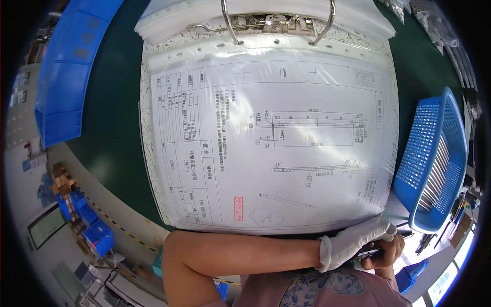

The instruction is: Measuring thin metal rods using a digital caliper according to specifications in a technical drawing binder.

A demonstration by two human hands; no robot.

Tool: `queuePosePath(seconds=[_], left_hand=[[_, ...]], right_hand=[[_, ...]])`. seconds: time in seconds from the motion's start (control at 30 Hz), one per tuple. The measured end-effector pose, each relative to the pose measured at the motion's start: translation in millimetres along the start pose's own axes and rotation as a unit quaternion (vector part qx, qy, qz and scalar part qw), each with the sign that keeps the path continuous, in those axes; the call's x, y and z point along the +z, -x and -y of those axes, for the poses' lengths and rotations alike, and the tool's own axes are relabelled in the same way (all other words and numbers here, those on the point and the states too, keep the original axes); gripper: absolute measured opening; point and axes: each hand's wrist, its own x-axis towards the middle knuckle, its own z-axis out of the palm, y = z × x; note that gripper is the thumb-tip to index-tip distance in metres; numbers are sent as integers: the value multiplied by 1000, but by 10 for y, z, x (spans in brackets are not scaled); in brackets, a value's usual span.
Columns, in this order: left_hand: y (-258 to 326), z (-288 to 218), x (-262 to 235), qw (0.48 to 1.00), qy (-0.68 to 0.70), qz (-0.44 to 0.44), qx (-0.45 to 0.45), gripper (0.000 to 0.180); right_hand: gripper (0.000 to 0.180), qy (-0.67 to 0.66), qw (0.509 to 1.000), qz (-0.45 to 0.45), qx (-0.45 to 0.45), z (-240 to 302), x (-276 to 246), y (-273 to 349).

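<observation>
A ring binder [266, 23] lies open on the green table [112, 117]. Its top page is a technical drawing in a clear plastic sleeve [271, 143]. My left forearm crosses below the binder's near edge. My left hand [358, 239], in a white glove, rests at the sheet's lower right corner, its fingers laid over a small dark device [369, 251]. My bare right hand [388, 253] grips that device from below. Most of the device is hidden between the two hands.
A blue mesh basket [434, 153] holding thin metal rods stands right of the binder. A blue plastic crate [66, 66] sits at the far left. Clear bags of small parts [434, 25] lie at the top right. Blue bins [92, 230] stand on the floor at left.
</observation>
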Motion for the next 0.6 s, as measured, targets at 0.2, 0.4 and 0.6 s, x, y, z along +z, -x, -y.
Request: queuePosePath(seconds=[0.2, 0.4, 0.6], left_hand=[[26, 64, -28, 998, 19, -10, 59, 46], [42, 0, 12, 997, -47, -14, 62, 49], [49, 25, 51, 996, -37, -2, 76, 52]], right_hand=[[63, -15, 1000, 18, 0, 2, -47, -102], [61, -19, 1000, 13, 0, 24, -57, -109], [61, -29, 999, 27, -7, 18, -80, -97]])
